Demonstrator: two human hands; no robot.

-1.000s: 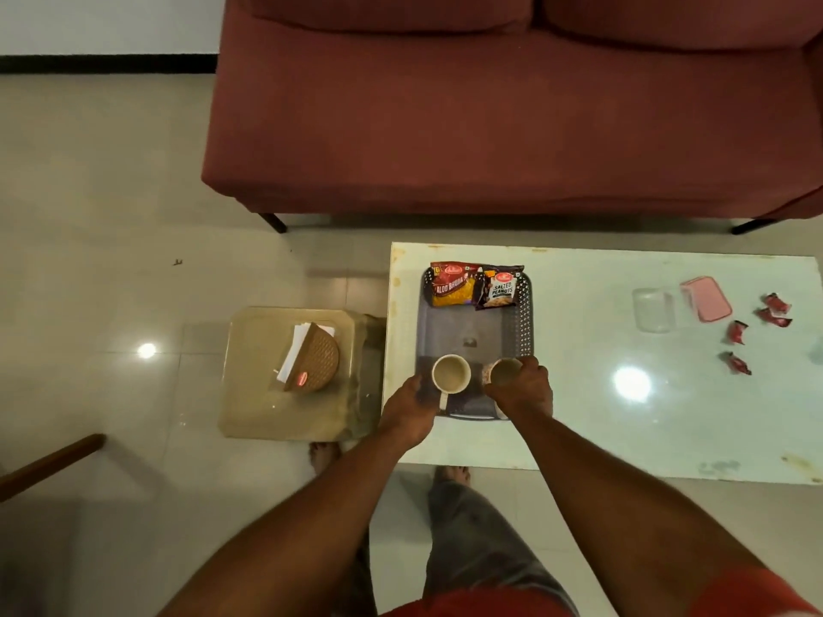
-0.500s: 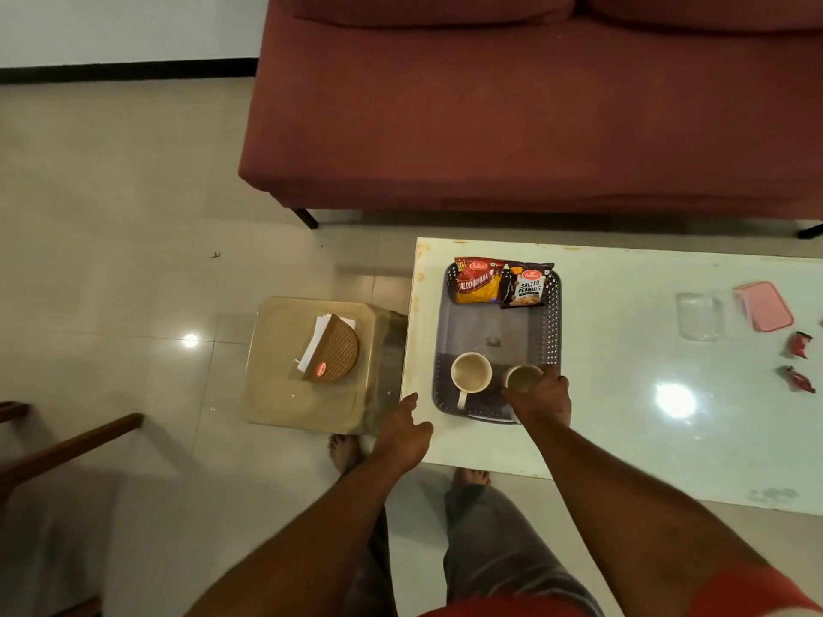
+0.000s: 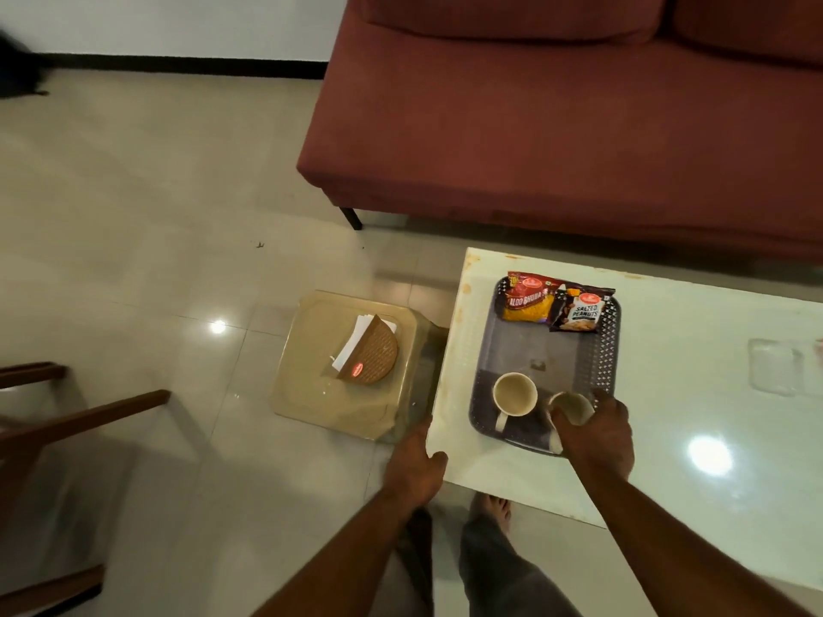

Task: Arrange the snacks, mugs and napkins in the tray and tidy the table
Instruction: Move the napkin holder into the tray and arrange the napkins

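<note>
A grey perforated tray [image 3: 512,345] lies on the white table [image 3: 668,394]. At its far end lie two snack packets, Aloo Bhujia [image 3: 527,298] and Salted Peanuts [image 3: 581,309]. At the near end stand two cream mugs; the left mug [image 3: 514,394] stands free, and my right hand [image 3: 596,431] is wrapped around the right mug [image 3: 572,405]. My left hand [image 3: 414,469] hovers off the table's near left corner, fingers loosely apart, holding nothing. White napkins in a brown woven holder [image 3: 369,356] sit on a beige stool [image 3: 311,385] left of the table.
A maroon sofa [image 3: 556,118] stands behind the table. A clear container [image 3: 775,367] sits at the table's right edge of view. A wooden chair frame [image 3: 53,420] is at the left. My feet [image 3: 494,505] are under the table's near edge.
My left hand has let go of the left mug and drawn back off the table toward the stool side. The view has swung left. My right hand stays on the right mug.
</note>
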